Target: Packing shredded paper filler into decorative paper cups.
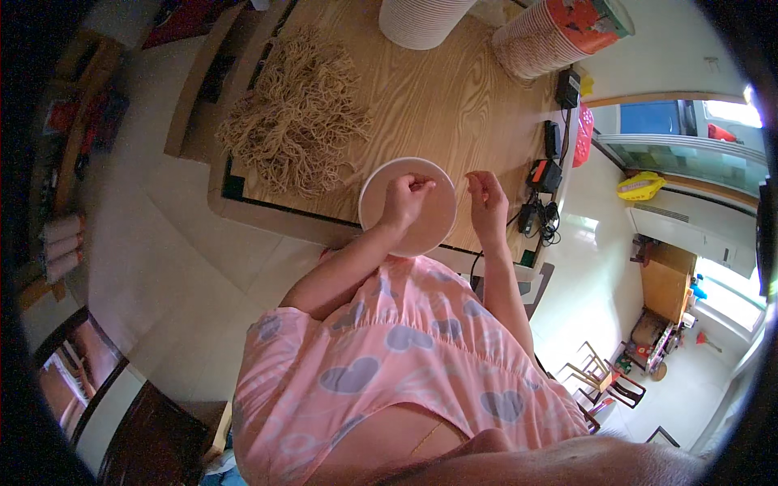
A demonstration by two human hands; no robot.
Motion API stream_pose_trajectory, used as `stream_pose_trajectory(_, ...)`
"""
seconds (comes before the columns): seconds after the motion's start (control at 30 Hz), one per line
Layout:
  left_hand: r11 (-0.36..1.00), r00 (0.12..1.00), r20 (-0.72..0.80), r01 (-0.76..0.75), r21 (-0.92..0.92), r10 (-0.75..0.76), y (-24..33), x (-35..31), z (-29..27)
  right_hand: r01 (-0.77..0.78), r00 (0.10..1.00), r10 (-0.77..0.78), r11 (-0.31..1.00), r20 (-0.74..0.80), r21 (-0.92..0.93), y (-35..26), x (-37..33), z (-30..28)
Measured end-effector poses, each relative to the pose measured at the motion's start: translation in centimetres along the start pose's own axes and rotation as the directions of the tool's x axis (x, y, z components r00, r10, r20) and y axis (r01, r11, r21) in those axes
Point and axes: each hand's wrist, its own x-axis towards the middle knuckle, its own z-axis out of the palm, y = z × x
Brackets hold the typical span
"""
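A white round paper tub [440,220] stands at the table's near edge, close to my body, with its open top facing up. My left hand [405,199] is over its mouth, fingers closed in a pinch. Just right of the rim, apart from the tub, my right hand [488,204] is raised with its fingertips drawn together. Anything held in either pinch is too small to make out. To the left lies a loose heap of thin beige strings [300,121], tangled and kinked.
At the far edge stand a stack of white tubs [423,20] and a stack of printed tubs [559,36] in red and green. Black power adapters [545,173] and coiled cables [548,223] line the table's right side. A wooden chair [596,373] is off to the right.
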Motion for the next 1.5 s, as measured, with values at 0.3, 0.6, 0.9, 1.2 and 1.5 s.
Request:
stream_pose_trajectory(0.3,0.997,0.999,0.011,-0.036,-0.062,0.036,-1.0,0.5,0.7,-0.048,0.997,0.046,0.998,0.054,0.041,0.9,-0.1,0.7)
stream_pose_trajectory(0.6,0.999,0.998,-0.026,-0.053,0.013,0.053,-0.2,0.6,1.1,-0.555,0.814,0.325,0.679,0.481,0.480,2.1,1.5,1.3)
stream_pose_trajectory(0.9,0.993,0.998,0.028,0.060,-0.102,-0.058,0.3,0.5,0.8,-0.690,0.721,0.355,0.440,0.595,0.574,2.9,1.6,2.3)
stream_pose_trajectory(1.2,0.387,0.806,0.256,-0.502,0.774,0.534,8.2,-1.8,-0.8,-0.100,0.988,0.085,0.988,0.129,0.117,0.8,1.1,2.4)
stream_pose_trajectory(1.5,0.447,0.841,0.437,-0.541,0.713,0.319,8.1,2.0,-0.4,0.068,0.990,-0.068,0.998,-0.126,-0.004,-0.5,1.7,2.9)
